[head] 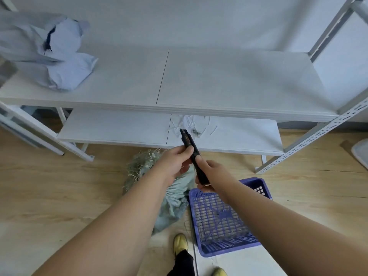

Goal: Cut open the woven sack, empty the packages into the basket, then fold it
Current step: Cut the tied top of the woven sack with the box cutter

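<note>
White shelving unit (199, 80) in front of me, two boards. Upper board: crumpled pale blue-grey plastic bags (49, 56) piled at its far left end, rest of that board bare. Lower shelf (119, 128): small scatter of white strips and thread scraps (191, 126) near the middle seam.

Wood-look floor (49, 186) below. Woven sack (169, 196), pale green, lies on the floor under my left forearm, just left of the basket and touching or nearly touching its left wall. Frayed straw-coloured top end (143, 164) points toward the shelf. Can't tell if it's cut open; contents not visible.

Purple plastic basket (219, 250) on the floor to my right, lattice bottom showing. No packages inside that I can see, only a few loose fibres near the front wall. My right forearm crosses over its far right corner.

Black utility knife (190, 145) held in both hands above the sack, tilted, tip toward the lower shelf. Blade end too blurred to say whether it's extended.

Right hand (209, 174) wrapped around the lower handle, thumb along the body. Left hand (175, 162) pinching the knife's middle section between thumb and fingers.

Yellow shoes (180, 243) at the bottom edge, one just beside the basket's near left corner.
</note>
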